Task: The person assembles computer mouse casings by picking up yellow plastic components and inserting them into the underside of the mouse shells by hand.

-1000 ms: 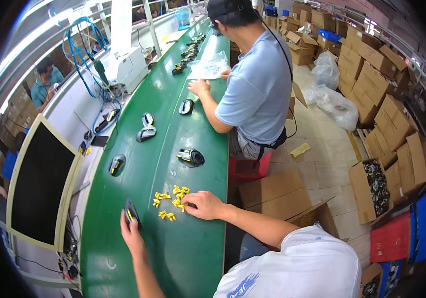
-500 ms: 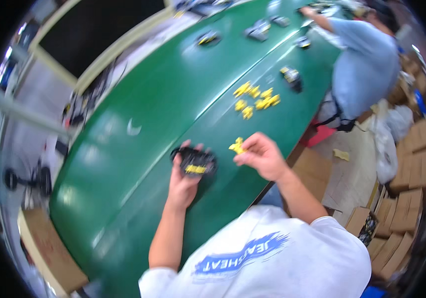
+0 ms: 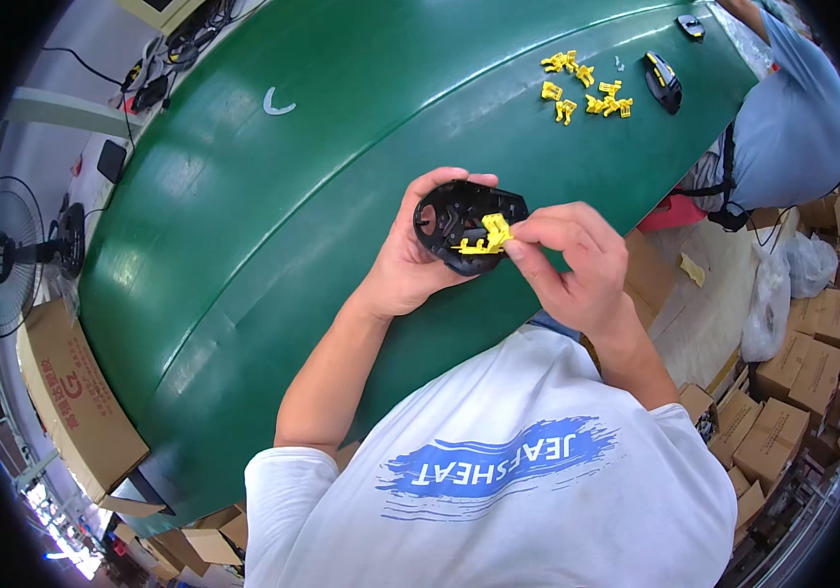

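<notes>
Black shell (image 3: 457,214) in left hand (image 3: 402,267), yellow strip (image 3: 468,248) already inside; right hand (image 3: 581,262) pinches 1 clip (image 3: 497,230); loose clips (image 3: 551,90) untouched on belt (image 3: 341,118).

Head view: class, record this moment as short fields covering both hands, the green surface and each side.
Left hand: holds a black shell, inner side showing
Right hand: pinches a yellow piece at the shell; contact unclear
Green surface: loose yellow pieces, two dark rounded parts
Left side: fan, cardboard box
Right side: co-worker in blue, stacked cardboard boxes
</notes>
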### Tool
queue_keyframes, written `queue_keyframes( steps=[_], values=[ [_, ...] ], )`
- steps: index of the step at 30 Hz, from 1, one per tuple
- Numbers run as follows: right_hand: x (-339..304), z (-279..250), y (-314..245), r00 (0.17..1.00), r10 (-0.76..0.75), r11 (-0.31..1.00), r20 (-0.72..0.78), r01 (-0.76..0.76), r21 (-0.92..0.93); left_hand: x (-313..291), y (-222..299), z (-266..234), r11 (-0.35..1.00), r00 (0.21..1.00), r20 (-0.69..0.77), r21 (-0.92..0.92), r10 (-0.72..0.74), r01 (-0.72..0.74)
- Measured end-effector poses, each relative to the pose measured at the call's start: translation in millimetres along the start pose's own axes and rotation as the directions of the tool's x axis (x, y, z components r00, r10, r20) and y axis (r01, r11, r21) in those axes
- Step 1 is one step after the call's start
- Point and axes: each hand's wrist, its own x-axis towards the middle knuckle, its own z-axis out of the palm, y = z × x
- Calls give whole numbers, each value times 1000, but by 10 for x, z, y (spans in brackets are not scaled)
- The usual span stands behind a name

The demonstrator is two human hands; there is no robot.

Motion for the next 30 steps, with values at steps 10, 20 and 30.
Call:
queue_keyframes(
  steps=[10,20,30],
  values=[
    [-65,-93,-36,981,164,984,100,-169,50,-5,-91,28,998,999,20,51,35,-36],
    [-34,-108,18,976,90,996,196,-94,11,-10,-120,8,981,998,62,192,10,-22],
    [-97,-124,92,933,214,965,288,-247,83,-27,-177,-25,929,992,124,368,-20,-27]
  ],
)
